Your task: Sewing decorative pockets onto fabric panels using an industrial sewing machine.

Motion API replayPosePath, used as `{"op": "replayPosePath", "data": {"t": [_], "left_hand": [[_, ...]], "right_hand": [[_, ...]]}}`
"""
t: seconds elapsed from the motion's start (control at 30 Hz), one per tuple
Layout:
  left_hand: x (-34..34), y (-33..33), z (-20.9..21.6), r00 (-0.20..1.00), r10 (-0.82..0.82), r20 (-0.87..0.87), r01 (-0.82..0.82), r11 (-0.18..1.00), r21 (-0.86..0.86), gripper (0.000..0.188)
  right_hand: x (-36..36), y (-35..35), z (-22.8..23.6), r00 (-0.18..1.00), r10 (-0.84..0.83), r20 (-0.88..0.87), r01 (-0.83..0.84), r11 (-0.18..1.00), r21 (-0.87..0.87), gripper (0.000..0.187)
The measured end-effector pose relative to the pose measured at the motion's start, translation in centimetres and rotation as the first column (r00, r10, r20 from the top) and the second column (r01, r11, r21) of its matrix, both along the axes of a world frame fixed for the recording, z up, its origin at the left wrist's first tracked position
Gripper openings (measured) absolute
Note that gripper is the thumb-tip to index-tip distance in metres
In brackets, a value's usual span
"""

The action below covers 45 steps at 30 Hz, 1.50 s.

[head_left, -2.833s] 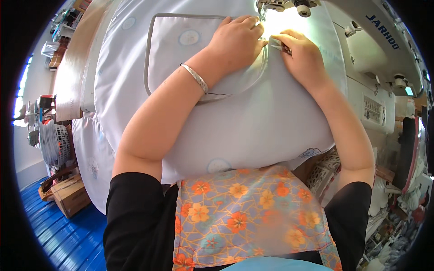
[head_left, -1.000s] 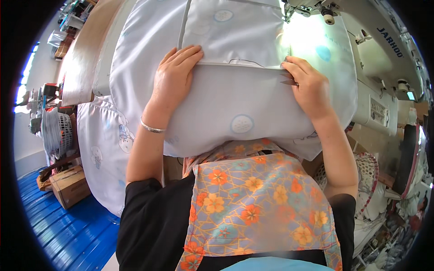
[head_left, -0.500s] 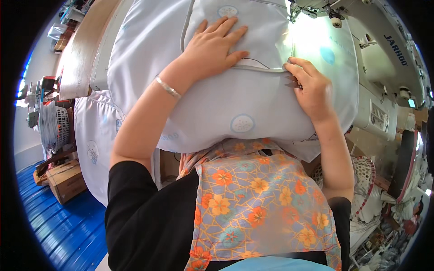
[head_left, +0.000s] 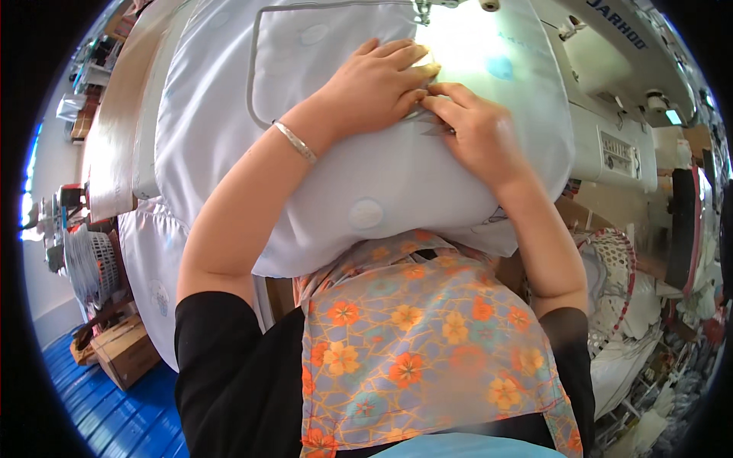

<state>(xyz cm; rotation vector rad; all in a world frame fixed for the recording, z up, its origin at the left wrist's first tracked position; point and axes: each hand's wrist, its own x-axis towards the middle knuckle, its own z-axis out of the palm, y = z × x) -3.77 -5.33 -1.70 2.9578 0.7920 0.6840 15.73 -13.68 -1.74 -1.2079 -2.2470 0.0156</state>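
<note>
Room: Blue ribbed floor (head_left: 107, 420) and a cardboard box (head_left: 126, 351) sit low to your left; the sewing machine (head_left: 649, 76) stands at your upper right.
Counter (head_left: 122, 130): Its bare wooden part shows at your left, beside the spread cloth (head_left: 328, 202).
Left hand (head_left: 366, 91): It lies palm down over the patch, fingers slightly spread; whether its thumb pinches anything, you cannot tell here.
Right hand (head_left: 485, 133): Its thumb and forefinger are closed on the patch's near right corner, with a pointed metal tool (head_left: 435, 128) tucked under them.
Foot danger: Your left fingertips are near the machine's metal foot (head_left: 422, 11); starting it now could hurt them.
Tool danger: The points lie close over the cloth, so a roll of your right wrist could snag it.
Drag danger: The cloth hangs toward your lap, and its weight might pull the patch askew.
Patch (head_left: 286, 76): White, flat, round-cornered, bordered in grey edging (head_left: 251, 76), it lies on the cloth beneath your left hand.
Cloth's look: White, slightly shiny, softly rippled, printed with pale blue rounds; lamp glare hides detail beside the foot.
</note>
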Motion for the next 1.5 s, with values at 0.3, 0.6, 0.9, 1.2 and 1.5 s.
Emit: {"op": "replayPosePath", "data": {"t": [0.3,0.6,0.9,1.2,1.5], "left_hand": [[-0.7,-0.5,0.7,0.998,0.0,-0.058,0.001,1.0,0.016,0.041],[-0.3,-1.0,1.2,0.995,-0.096,-0.003,0.096,0.995,0.021,0.031],[-0.4,-0.6,1.0,0.997,-0.071,0.021,0.071,0.997,0.009,0.028],[-0.4,1.4,0.9,0.998,-0.059,0.032,0.058,0.998,0.029,0.027],[-0.2,3.3,1.0,0.998,-0.054,0.018,0.054,0.998,0.037,0.025]], "right_hand": [[10.0,-8.8,-2.8,0.737,-0.537,-0.41,0.57,0.82,-0.05,0.026],[13.2,-16.4,-6.6,0.235,-0.872,-0.43,0.122,0.465,-0.877,0.016],[13.4,-16.0,-6.9,0.223,-0.852,-0.474,0.131,0.508,-0.851,0.017],[13.9,-17.4,-8.6,0.339,-0.895,-0.291,0.16,0.36,-0.919,0.017],[13.4,-19.3,-11.8,0.159,-0.94,-0.303,0.097,0.32,-0.942,0.011]]}}
